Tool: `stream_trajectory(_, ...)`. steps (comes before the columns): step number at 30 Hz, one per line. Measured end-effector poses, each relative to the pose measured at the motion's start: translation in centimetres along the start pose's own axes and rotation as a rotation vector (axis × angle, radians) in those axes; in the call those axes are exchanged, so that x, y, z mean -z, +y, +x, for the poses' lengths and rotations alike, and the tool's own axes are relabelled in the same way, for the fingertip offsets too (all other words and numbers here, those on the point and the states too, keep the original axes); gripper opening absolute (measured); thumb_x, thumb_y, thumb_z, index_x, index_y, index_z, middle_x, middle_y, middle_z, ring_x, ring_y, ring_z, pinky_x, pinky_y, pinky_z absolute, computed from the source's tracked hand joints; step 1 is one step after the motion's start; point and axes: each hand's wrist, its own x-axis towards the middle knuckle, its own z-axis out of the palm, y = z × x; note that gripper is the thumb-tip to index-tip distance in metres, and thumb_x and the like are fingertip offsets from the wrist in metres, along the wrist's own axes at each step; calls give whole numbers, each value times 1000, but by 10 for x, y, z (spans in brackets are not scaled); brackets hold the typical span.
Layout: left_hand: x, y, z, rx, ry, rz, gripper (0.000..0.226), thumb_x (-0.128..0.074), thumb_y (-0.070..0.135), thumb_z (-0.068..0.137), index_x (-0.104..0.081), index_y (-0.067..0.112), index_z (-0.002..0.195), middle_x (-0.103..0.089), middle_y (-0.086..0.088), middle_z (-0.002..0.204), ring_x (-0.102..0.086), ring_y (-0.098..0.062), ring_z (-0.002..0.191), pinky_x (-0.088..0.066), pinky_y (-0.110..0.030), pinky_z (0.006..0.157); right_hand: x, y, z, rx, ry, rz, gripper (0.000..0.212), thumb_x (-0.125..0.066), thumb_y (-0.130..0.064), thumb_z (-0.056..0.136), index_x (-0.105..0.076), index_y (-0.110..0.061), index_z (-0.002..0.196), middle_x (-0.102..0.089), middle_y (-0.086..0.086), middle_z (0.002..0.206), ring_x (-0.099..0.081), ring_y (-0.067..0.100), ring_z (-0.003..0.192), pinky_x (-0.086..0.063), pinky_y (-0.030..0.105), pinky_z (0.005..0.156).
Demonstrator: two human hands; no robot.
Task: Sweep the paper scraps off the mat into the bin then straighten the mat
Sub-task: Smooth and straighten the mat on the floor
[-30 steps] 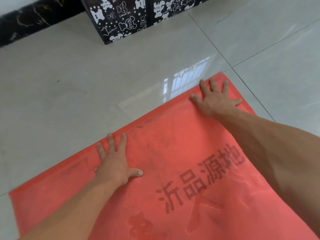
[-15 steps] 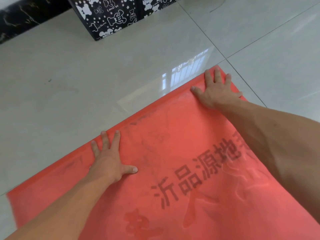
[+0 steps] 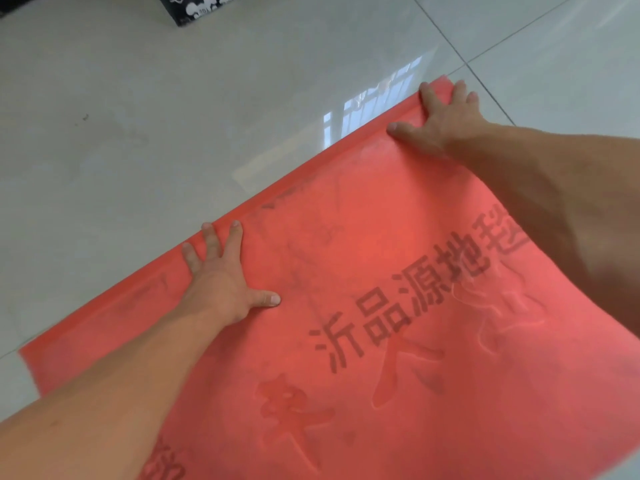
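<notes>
A red mat (image 3: 398, 306) lies on a pale tiled floor (image 3: 173, 116), filling the lower right of the view. Its far edge runs diagonally, from low at the left up to a corner at the upper right, so the long axis of that edge slants across the tile seams instead of lining up with them. Dark printed characters cross the middle of the mat.

Both hands rest flat on the mat along that far edge, palms down, fingers spread, gripping nothing. The left hand (image 3: 225, 282) sits about midway along the edge, fingertips just short of the raised border. The right hand (image 3: 440, 123) presses at the far right corner, fingertips reaching the border there. The hands are well apart, the right one farther from the person.

No paper scraps show on the visible part of the mat, and no bin is in view, so the sweeping looks finished. Straightening seems the step in hand: the right corner likely needs swinging round until the edge runs parallel with the seams. A dark patterned box (image 3: 197, 8) stands beyond, at the top edge.
</notes>
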Motion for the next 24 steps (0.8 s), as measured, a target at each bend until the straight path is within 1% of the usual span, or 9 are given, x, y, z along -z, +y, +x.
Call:
stream_trajectory(2,-1,-1,1,-3,1,-2,140,-88,50,59,17,40,151,30,3,159,24,-38,145,-14,-57,117,0,7,-5,-38,19,32,103,-37,-81,80,4,-27,156,8,11,164,7,33,150,-6,51,119)
stream_trajectory(4,-3,-2,1,-5,3,-9,140,-88,49,59,17,40,151,30,3,159,24,-38,145,-15,-58,117,-2,13,-7,-26,43,14,101,-34,-78,84,5,-19,157,6,8,164,7,33,150,-4,49,120)
stream_trajectory(5,-3,-2,1,-8,5,-13,140,-88,49,59,17,41,151,31,3,159,25,-38,145,-16,-60,116,-4,16,-6,-31,50,18,100,-32,-77,86,4,-16,156,6,7,164,6,33,150,-4,51,120)
stream_trajectory(6,-3,-2,1,-10,5,-15,140,-88,49,60,17,41,151,31,3,158,25,-38,145,-18,-61,115,-6,18,-8,-53,52,41,98,-30,-76,86,4,-16,156,6,3,165,6,31,150,-6,56,119)
stream_trajectory(8,-1,-2,-1,-7,2,-17,139,-88,49,61,17,40,151,31,3,158,25,-38,145,-17,-61,115,-12,22,-18,-84,64,81,95,-28,-76,86,4,-20,156,5,-4,165,5,24,151,-11,65,114)
stream_trajectory(9,0,-2,-1,-4,7,-15,138,-87,49,61,17,39,152,31,2,159,24,-39,145,-15,-59,116,-17,24,-25,-78,76,77,93,-28,-75,87,4,-22,156,5,-4,165,4,22,151,-13,66,113)
stream_trajectory(13,1,-2,0,-18,24,-6,137,-87,49,62,13,36,153,28,0,160,22,-40,145,-9,-54,118,-30,53,-67,-88,91,57,87,-24,-72,91,4,-22,156,3,-4,165,0,20,151,-12,64,114)
stream_trajectory(20,-2,-4,0,-61,72,63,138,-87,54,57,6,30,156,18,-9,162,12,-46,146,-5,-53,119,-53,99,-131,-157,116,99,84,-23,-69,92,2,-20,156,-4,-2,165,-4,22,151,-11,59,117)
stream_trajectory(24,-2,-5,2,-71,83,104,137,-87,55,55,2,27,156,13,-13,162,6,-47,146,-6,-53,119,-66,121,-165,-199,102,111,83,-20,-68,93,1,-19,156,-3,-3,165,-2,21,151,-11,57,117)
